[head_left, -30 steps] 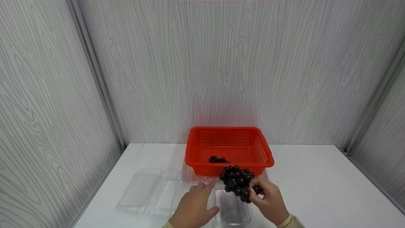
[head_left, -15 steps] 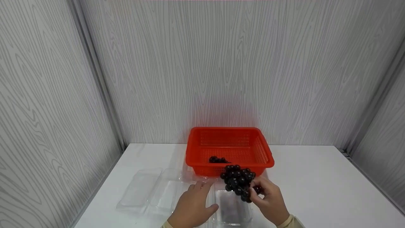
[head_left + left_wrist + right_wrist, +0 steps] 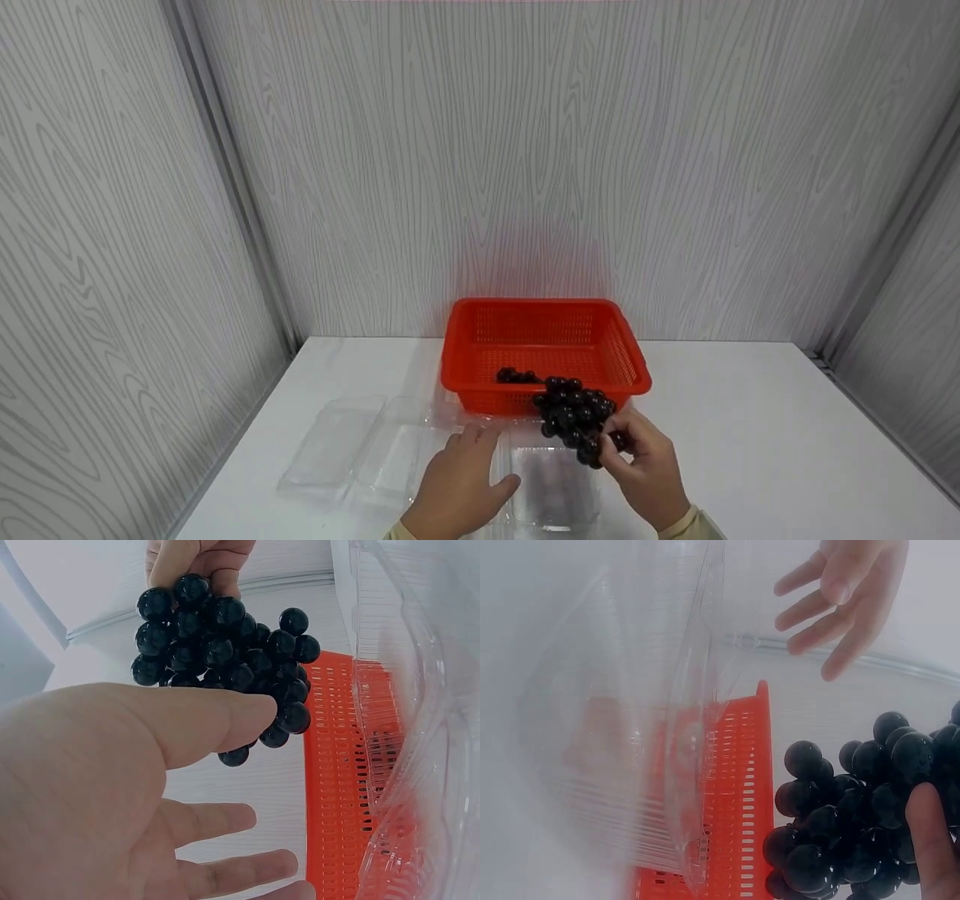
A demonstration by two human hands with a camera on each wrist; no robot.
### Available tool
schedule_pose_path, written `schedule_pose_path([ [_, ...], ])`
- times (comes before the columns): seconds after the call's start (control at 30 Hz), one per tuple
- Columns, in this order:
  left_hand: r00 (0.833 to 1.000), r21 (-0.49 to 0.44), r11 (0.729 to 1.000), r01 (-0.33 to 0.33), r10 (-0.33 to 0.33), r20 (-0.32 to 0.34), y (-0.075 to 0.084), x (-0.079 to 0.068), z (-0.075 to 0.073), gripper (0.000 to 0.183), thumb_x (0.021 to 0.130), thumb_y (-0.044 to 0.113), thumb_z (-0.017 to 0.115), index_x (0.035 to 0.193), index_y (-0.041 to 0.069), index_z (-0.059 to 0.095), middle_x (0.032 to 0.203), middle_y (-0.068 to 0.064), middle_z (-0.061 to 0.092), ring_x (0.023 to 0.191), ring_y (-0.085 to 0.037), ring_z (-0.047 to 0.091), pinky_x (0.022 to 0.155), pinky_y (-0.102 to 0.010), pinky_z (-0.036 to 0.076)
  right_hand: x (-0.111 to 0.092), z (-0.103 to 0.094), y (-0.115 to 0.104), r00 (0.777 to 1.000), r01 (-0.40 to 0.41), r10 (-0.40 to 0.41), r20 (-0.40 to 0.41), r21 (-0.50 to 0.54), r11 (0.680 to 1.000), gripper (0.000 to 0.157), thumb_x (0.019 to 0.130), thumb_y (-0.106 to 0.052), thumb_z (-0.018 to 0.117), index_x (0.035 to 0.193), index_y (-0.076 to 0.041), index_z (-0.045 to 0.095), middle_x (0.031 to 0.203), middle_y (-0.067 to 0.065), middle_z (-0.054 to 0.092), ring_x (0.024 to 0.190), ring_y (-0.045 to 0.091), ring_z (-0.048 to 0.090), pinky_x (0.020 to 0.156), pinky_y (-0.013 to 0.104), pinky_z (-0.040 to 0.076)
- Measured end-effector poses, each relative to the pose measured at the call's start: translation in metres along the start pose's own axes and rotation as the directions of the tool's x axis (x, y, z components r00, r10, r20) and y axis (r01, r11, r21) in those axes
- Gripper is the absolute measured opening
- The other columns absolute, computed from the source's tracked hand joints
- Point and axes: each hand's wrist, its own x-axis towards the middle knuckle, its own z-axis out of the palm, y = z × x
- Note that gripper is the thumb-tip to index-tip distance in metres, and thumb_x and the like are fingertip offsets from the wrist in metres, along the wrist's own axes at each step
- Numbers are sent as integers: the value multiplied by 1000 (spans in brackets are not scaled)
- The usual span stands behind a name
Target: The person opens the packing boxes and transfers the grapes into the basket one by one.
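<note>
A bunch of dark grapes (image 3: 574, 412) hangs from my right hand (image 3: 641, 465), whose thumb and fingers pinch its near end. The bunch is above a clear plastic container (image 3: 555, 491) and just in front of the red basket (image 3: 547, 401). To the left, my left hand (image 3: 461, 480) hovers over the clear plastic with its fingers spread and holds nothing. In the left wrist view its thumb crosses in front of the grapes (image 3: 217, 652). Those straight fingers also show in the right wrist view, apart from the grapes (image 3: 855, 825).
More dark grapes (image 3: 517, 376) lie inside the basket. Other clear plastic containers or lids (image 3: 330, 442) are spread at the left of the white table (image 3: 735, 420). Wood-grain panels (image 3: 525, 150) enclose the back and both sides.
My right hand has shifted slightly right and away from me, carrying the bunch of grapes. The left hand stays almost where it was, fingers still spread.
</note>
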Motion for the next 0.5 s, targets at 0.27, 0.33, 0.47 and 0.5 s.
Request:
schedule_pose_path([
  [0.27, 999, -29, 999, 26, -25, 28, 1, -1, -3, 66, 81, 44, 68, 137, 15, 47, 120, -9, 55, 102, -26, 54, 83, -48, 50, -1, 2, 1, 1000, -7, 7, -23, -23, 1000, 22, 75, 21, 58, 80, -1, 56, 76, 4, 54, 61, 10, 51, 49, 17, 46],
  [0.33, 999, -37, 999, 27, -26, 28, 1, 0, -4, 66, 81, 44, 68, 137, 15, 47, 123, -10, 55, 105, -27, 54, 85, -48, 50, -1, 2, 1, 1000, -1, 0, -27, -28, 1000, 22, 75, 20, 58, 80, -1, 56, 76, 4, 53, 61, 10, 50, 48, 17, 46],
  [0.47, 1000, -41, 999, -3, 3, -7, 1, 0, -2, 66, 83, 44, 66, 138, 13, 46, 126, -11, 54, 110, -29, 54, 86, -49, 50, 1, 2, 4, 999, 5, -6, -37, -27, 1000, 24, 74, 22, 57, 79, -1, 55, 75, 4, 52, 61, 9, 49, 49, 18, 45],
  [0.5, 1000, -44, 999, -9, 8, -15, 1, -1, -2, 67, 83, 45, 65, 139, 13, 45, 127, -10, 54, 111, -29, 54, 86, -49, 49, 1, 2, 5, 999, 8, -9, -41, -23, 1000, 24, 74, 23, 57, 79, -1, 55, 76, 5, 52, 61, 9, 49, 49, 18, 45],
])
